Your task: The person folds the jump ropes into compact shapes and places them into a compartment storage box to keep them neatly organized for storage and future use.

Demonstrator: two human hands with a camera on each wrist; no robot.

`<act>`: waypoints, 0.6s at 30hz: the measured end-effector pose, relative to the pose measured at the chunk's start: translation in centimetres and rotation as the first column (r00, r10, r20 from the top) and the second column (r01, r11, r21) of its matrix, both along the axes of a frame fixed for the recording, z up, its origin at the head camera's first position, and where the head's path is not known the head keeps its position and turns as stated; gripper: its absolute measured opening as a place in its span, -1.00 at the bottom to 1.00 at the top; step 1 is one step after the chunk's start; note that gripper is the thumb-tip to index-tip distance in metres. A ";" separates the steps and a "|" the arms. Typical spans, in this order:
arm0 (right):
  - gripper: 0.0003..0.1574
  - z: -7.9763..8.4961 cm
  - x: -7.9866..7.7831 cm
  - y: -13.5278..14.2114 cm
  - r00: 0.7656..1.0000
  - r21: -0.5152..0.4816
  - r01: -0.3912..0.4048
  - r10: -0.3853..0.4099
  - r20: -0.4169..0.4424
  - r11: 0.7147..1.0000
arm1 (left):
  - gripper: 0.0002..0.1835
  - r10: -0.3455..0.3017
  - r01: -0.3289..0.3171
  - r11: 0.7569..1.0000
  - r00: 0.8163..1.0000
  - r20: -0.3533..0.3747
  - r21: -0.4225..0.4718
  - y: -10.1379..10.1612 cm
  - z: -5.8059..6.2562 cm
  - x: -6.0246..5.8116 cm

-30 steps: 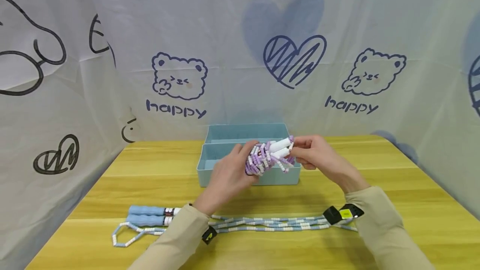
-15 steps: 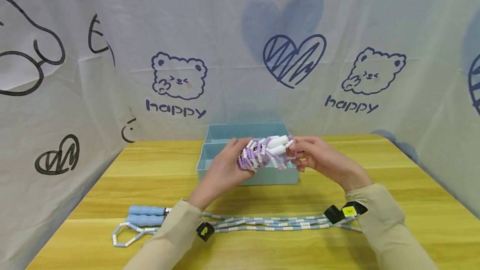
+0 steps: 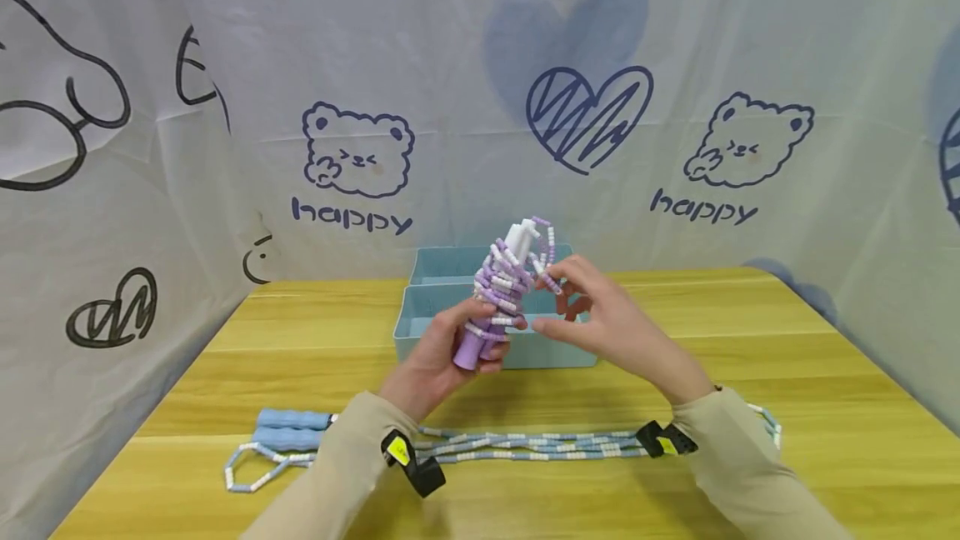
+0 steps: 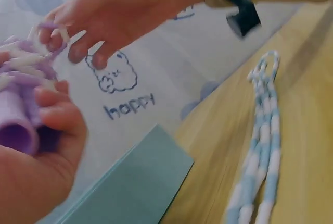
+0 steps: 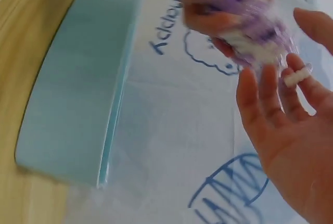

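Observation:
A purple and white beaded jump rope (image 3: 501, 283) is bundled around its two handles, held in my left hand (image 3: 431, 361). Its white handle ends point up and away, and the purple ends (image 4: 15, 125) stick out below the fingers. A loose beaded loop (image 3: 551, 242) hangs off the top right of the bundle. My right hand (image 3: 626, 332) is beside it, thumb spread away from the fingers. In the right wrist view, white beads (image 5: 297, 76) of that loop lie across a finger of this hand.
Behind the hands stands a light blue box (image 3: 558, 354) with a divided inside. A blue and white beaded jump rope (image 3: 288, 439) lies stretched across the wooden table (image 3: 570, 502) nearer me. A printed white cloth (image 3: 465, 148) hangs behind the table.
The purple jump rope has turned from pointing right to pointing upward, baring its purple handle ends. My right hand's thumb has spread away from the bundle, and the loop has come up loose.

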State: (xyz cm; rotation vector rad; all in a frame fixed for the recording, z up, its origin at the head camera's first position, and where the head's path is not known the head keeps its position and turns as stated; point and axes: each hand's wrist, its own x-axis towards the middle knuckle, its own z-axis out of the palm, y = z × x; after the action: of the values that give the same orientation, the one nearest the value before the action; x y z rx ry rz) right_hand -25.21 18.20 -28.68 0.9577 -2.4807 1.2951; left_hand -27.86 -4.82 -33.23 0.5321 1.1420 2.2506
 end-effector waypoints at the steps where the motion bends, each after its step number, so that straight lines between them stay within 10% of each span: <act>1: -0.58 -0.1 0.1 -0.4 0.998 0.040 0.022 -0.019 -0.068 0.999 | -0.71 -0.010 0.009 0.999 1.000 0.020 0.032 0.1 -0.1 0.0; 6: -0.48 -1.0 0.4 -2.0 0.957 0.114 0.113 -0.077 -0.278 0.987 | -0.67 0.046 -0.053 0.995 0.996 0.079 0.083 0.9 -0.2 0.3; 12: -0.13 -1.5 1.0 -3.4 0.959 0.181 0.147 -0.096 -0.267 0.972 | -0.56 0.219 -0.230 0.972 0.961 0.168 0.045 1.9 -0.4 0.5; 18: -0.04 -1.9 1.1 -4.3 0.937 0.198 0.183 -0.110 -0.331 0.963 | -0.31 0.367 -0.366 0.930 0.924 0.111 -0.031 2.4 -0.2 0.5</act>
State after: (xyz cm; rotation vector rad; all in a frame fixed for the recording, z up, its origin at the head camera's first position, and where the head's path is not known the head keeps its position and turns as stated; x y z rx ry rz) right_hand -24.09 13.88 -30.54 0.9213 -2.4212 0.7549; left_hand -27.33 -2.40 -33.42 0.1890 1.2777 2.5508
